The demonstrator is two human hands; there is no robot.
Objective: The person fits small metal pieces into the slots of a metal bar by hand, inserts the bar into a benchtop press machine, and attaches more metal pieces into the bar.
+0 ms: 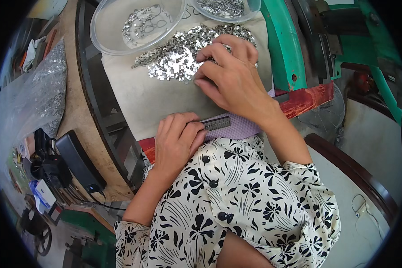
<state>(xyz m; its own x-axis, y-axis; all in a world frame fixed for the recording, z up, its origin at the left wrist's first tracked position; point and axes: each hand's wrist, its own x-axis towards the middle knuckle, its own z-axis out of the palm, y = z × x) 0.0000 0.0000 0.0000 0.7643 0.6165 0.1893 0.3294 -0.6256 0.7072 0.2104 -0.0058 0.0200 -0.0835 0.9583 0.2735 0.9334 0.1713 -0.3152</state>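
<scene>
Green machine framing point(286, 44) borders a workbench spread with a beige sheet point(125, 102), where we see a person's two bare hands among small metal parts. Across the sheet's far half lies a loose pile of silvery metal pieces point(176, 62), brightest toward its near edge. We find the right hand point(232, 67) at that edge, fingers bent and thumb close to them in a narrow grip; whether a piece sits between the tips, we cannot tell. Nearer the body, the left hand point(176, 134) curls its fingers narrowly at the left end of a dark slotted strip point(219, 123), though we cannot tell whether they pinch it. That strip lies on purple checked cloth point(239, 127), just in front of the person's black-and-white patterned shirt point(254, 192). Beyond the pile stand a large clear tub point(94, 33) and a smaller clear tub point(230, 20), both holding metal parts. At left, we note a clear bag point(44, 89) of shiny bits and a blue-and-white packet point(43, 195), any print on it too small for us to read.
</scene>
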